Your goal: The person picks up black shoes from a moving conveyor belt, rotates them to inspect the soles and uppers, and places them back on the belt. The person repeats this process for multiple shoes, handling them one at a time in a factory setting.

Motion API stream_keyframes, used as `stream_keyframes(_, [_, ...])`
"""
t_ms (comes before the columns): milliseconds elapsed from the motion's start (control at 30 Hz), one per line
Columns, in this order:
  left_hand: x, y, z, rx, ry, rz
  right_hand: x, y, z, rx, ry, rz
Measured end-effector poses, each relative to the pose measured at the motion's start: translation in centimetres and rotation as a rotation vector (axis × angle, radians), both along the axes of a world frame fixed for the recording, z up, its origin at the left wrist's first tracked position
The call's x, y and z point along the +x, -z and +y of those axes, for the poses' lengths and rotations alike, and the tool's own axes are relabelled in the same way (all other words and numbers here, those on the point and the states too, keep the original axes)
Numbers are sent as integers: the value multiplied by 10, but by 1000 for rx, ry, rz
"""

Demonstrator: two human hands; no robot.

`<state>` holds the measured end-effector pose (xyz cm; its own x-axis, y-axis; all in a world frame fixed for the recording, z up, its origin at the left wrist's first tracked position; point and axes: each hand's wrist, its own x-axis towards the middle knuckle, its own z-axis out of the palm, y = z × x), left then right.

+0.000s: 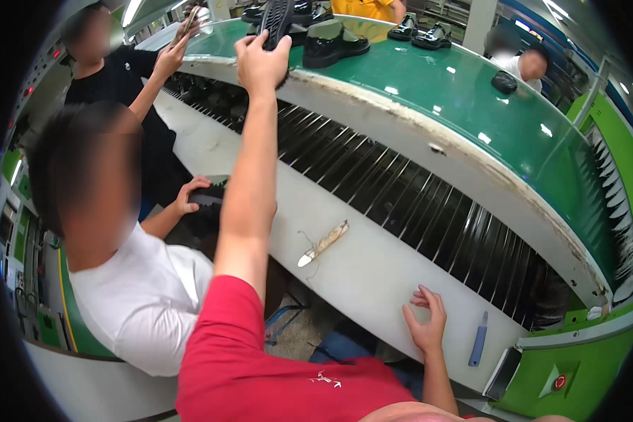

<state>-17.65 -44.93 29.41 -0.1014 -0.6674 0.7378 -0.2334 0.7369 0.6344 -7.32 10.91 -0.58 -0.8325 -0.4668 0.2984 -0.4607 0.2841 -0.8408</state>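
My left arm stretches far up to the green conveyor belt (401,77). My left hand (262,67) is closed around a black shoe (277,22), whose ridged sole is turned toward me. Right beside it on the belt stands another glossy black shoe (335,43). Over the white bench (373,281) my right hand (427,320) hovers or rests with curved, parted fingers and nothing in them. A blue-handled knife (479,341) lies to its right. Further left on the bench is a slim tool (323,243) with a tan wrapped grip, a white end and loose threads.
Metal rods (394,190) span a dark gap between bench and conveyor. More black shoes (432,36) and a small black item (504,81) sit on the belt. At left, a co-worker in white (141,302) holds a dark shoe; another in black (112,77) stands behind. A red button (558,382) is at right.
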Motion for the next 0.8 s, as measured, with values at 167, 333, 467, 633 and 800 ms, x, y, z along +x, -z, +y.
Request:
stream_keyframes(167, [-103,-45,-94,-23,-163,-531,-4,-5,-10,10,39,-2])
stream_keyframes(333, [-153,-67,-91,-46,-146,-375,-4,-7,-11,-42,83,-23])
stream_keyframes(467, [-103,-65,-25,-531,-110,157,-6,-3,-10,-40,92,-16])
stream_keyframes(633, [-15,-35,109,-276,507,496,-6,-3,-8,-71,46,5])
stream_keyframes(800, [70,77,271,-268,676,422,-4,4,1,-154,54,-42])
